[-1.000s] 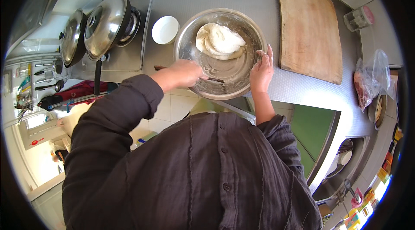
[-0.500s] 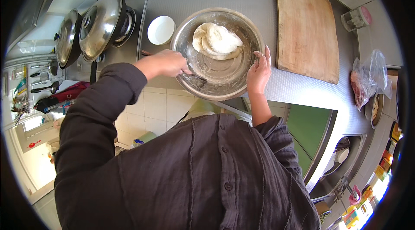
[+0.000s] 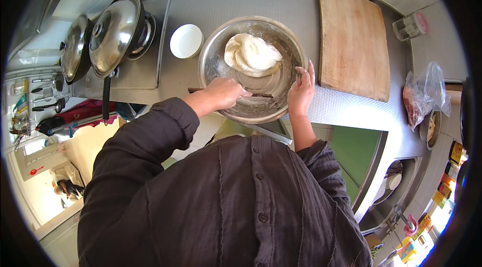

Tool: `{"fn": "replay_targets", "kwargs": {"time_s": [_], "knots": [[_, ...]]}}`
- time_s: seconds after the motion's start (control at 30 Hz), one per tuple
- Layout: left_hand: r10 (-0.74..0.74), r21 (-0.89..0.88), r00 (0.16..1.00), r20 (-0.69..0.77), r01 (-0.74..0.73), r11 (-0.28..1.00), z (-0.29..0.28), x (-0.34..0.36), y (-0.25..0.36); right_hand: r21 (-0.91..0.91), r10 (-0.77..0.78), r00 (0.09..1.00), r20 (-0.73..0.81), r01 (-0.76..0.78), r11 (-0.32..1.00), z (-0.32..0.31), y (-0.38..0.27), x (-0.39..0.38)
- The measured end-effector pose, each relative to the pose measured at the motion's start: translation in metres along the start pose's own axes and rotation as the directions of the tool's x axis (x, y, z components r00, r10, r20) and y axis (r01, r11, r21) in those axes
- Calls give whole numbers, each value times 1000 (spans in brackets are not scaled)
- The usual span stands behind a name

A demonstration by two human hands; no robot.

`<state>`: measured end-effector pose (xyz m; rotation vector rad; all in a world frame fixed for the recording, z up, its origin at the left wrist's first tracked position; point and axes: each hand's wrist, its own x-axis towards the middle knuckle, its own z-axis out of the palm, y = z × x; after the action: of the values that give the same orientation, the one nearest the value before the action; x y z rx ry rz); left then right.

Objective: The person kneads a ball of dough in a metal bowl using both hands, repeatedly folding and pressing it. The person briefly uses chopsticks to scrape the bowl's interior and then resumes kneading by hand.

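A wide metal bowl (image 3: 211,41) rests on the counter in front of me. Inside it, toward the back, lies a lump of pale dough (image 3: 253,55), with floury smears on the bowl's floor and wall. My left hand (image 3: 224,93) is closed around dark brown chopsticks (image 3: 262,96) at the bowl's near left rim. Their tips reach over the near part of the bowl, and the other ends stick out to the left. My right hand (image 3: 302,91) grips the bowl's right rim, its flour-marked fingers stretched along the outside.
Left of the bowl stands a white bowl (image 3: 187,41). Two lidded pans (image 3: 114,35) sit on the stove beyond it. To the right lie a wooden cutting board (image 3: 354,43), a clear jar (image 3: 409,27) and a plastic bag (image 3: 427,94) with reddish contents. A sink (image 3: 374,217) is lower right.
My left hand has moved right along the near rim, and the chopsticks' tips have swept right inside the bowl. My right hand stays on the rim. The view has shifted slightly.
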<state>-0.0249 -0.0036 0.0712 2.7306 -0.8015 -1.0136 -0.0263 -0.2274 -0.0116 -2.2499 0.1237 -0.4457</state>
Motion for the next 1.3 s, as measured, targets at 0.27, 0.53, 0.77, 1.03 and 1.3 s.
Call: {"fn": "replay_targets", "kwargs": {"time_s": [0.27, 0.53, 0.77, 1.03, 1.3], "knots": [[-86, 65, 995, 41, 83, 994, -9, -18, -9, -34, -5, 1000, 28, 6, 999, -3, 2, 1], [-136, 216, 981, -136, 163, 963, -5, -43, -24, -350, -176, 944, 280, 271, 896, -7, -33, 16], [-249, 89, 949, -192, 270, 959, 10, -35, -6, -387, -77, 762, 643, 410, 826, 53, -76, 45], [-310, 33, 930, -199, 323, 946, 1, -28, -11, -10, -450, 763, 465, 513, 859, -5, -50, 2], [-250, 34, 937, -242, 266, 963, 0, -23, -28, 80, -354, 741, 571, 379, 922, -17, -41, 1]]}}
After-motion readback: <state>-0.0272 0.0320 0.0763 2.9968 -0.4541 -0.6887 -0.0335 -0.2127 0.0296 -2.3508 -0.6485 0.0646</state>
